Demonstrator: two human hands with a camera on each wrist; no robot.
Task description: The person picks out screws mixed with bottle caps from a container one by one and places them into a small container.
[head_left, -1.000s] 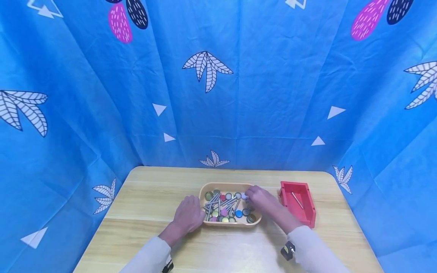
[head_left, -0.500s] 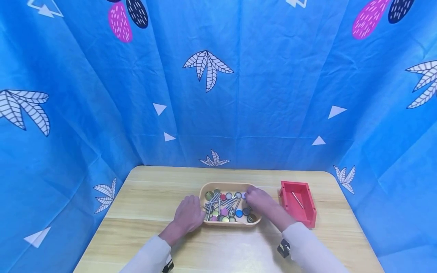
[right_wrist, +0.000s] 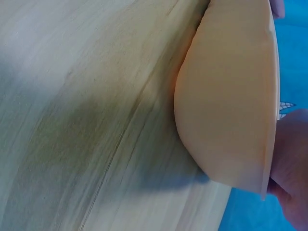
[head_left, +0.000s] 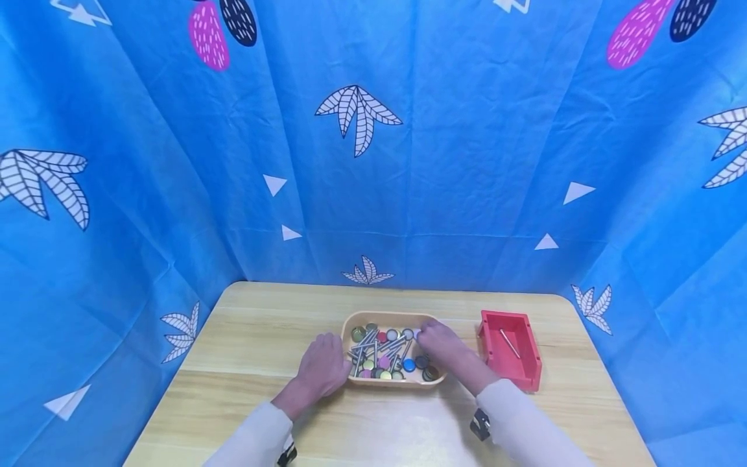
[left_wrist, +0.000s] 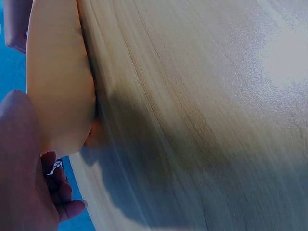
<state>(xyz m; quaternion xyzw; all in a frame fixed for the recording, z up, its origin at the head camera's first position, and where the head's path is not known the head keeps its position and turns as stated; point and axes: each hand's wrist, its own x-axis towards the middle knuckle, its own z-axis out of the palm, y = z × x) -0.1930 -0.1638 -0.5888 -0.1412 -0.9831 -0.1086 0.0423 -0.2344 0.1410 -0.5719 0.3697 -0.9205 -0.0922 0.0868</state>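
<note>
A beige oblong tray [head_left: 385, 384] holds several coloured round caps and several thin silver metal rods [head_left: 398, 344]. At its left end my left hand [head_left: 322, 364] grips the rim, the thumb over the edge and the other fingers curled outside, as the left wrist view shows. My right hand [head_left: 446, 346] reaches over the right end, its fingers down inside. A lilac cap [head_left: 417, 333] lies right by these fingertips; whether they pinch it cannot be seen. In the right wrist view the tray wall [right_wrist: 226, 101] hides the right fingers. A blue cap [head_left: 409, 365] lies nearby.
A red plastic bin [head_left: 533, 353] stands to the right of the tray, with one metal rod [head_left: 509, 344] in it. Both rest on a wooden table [head_left: 262, 311]. A blue patterned curtain [head_left: 467, 162] hangs behind and at both sides.
My right hand has shifted slightly left within the tray's right end, and its forearm has swung a little leftward. The left hand stays on the rim.
</note>
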